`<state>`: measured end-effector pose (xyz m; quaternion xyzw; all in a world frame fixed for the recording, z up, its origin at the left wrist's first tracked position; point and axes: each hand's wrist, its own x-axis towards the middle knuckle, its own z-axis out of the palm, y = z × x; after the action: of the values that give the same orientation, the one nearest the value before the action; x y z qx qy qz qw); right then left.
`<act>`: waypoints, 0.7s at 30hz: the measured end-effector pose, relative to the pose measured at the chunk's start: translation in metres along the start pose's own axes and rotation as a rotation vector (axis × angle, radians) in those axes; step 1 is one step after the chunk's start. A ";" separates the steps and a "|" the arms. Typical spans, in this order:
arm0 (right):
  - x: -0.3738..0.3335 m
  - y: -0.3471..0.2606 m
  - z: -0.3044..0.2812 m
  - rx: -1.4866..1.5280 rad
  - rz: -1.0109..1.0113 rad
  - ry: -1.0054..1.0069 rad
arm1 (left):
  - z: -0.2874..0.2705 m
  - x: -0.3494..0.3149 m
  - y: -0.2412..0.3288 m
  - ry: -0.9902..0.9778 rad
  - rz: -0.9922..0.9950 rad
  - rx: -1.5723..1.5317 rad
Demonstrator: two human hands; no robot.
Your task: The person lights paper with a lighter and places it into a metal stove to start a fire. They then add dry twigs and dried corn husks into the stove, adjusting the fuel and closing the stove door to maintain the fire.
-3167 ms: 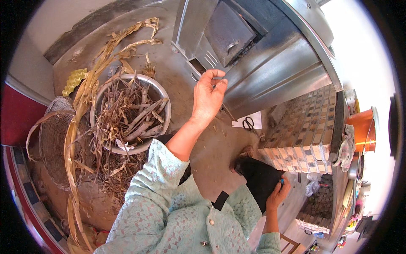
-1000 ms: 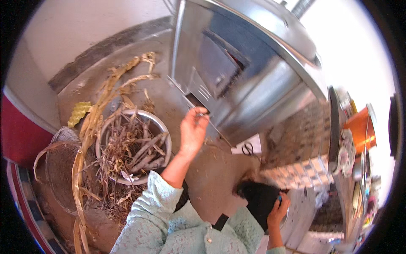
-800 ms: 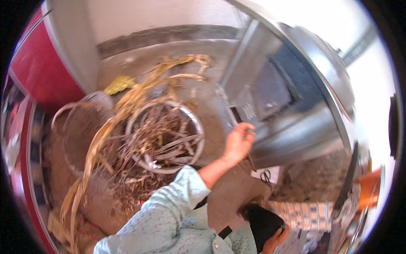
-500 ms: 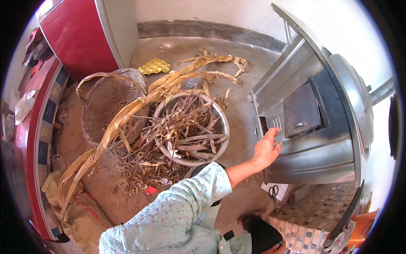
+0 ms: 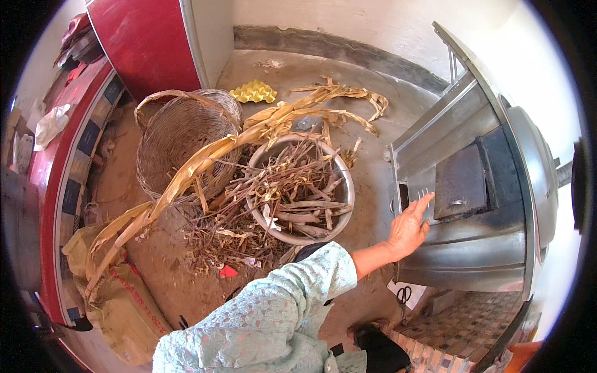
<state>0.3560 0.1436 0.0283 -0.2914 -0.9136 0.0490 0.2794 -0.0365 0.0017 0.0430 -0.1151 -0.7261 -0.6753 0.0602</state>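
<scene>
My left hand [image 5: 408,231] reaches to the right from a pale blue lace sleeve [image 5: 273,298]. Its fingers are stretched out, and nothing shows in them. They are in front of the metal stove [image 5: 460,248], close to a dark, closed firebox door [image 5: 460,184] with a small handle. Whether the fingertips touch the stove I cannot tell. My right hand is out of sight. Left of my left hand, a round metal basin [image 5: 348,205] holds dry sticks [image 5: 305,205]. Long dried corn stalks [image 5: 193,168] lie across the basin's far side and a wicker basket [image 5: 155,165].
A yellow egg tray [image 5: 254,92] lies behind the basin. Twig litter [image 5: 227,245] and a red scrap [image 5: 228,271] are on the floor. Black scissors [image 5: 404,293] rest on white paper below the stove, beside a tiled ledge [image 5: 460,329]. A yellowish sack [image 5: 134,304] lies by the red-topped counter [image 5: 50,161].
The view has shifted, so the scene sits further right. My left hand stays outstretched by the stove. My right hand, earlier partly visible at the lower edge by my dark-clad knee, has left the view.
</scene>
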 end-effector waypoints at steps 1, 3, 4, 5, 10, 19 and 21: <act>0.000 -0.001 0.000 0.000 0.002 0.000 | 0.000 0.000 0.000 0.004 0.010 0.002; 0.001 -0.005 -0.001 -0.005 0.026 -0.001 | 0.002 0.000 0.001 -0.006 -0.007 0.002; 0.001 -0.007 -0.001 -0.009 0.040 0.000 | 0.003 0.001 0.001 -0.013 -0.015 0.001; 0.001 -0.004 0.000 -0.025 0.037 -0.001 | 0.003 0.000 0.001 -0.008 -0.008 -0.010; -0.001 0.005 0.003 -0.053 0.021 0.017 | 0.001 0.000 0.001 -0.007 0.022 -0.028; -0.002 -0.004 -0.006 -0.029 -0.031 0.005 | 0.009 0.000 -0.006 0.044 0.053 -0.046; 0.002 0.004 -0.001 -0.038 -0.039 -0.014 | 0.010 0.005 -0.009 0.104 0.092 -0.050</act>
<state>0.3568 0.1483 0.0289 -0.2785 -0.9218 0.0283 0.2683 -0.0431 0.0116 0.0351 -0.1145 -0.6987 -0.6948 0.1261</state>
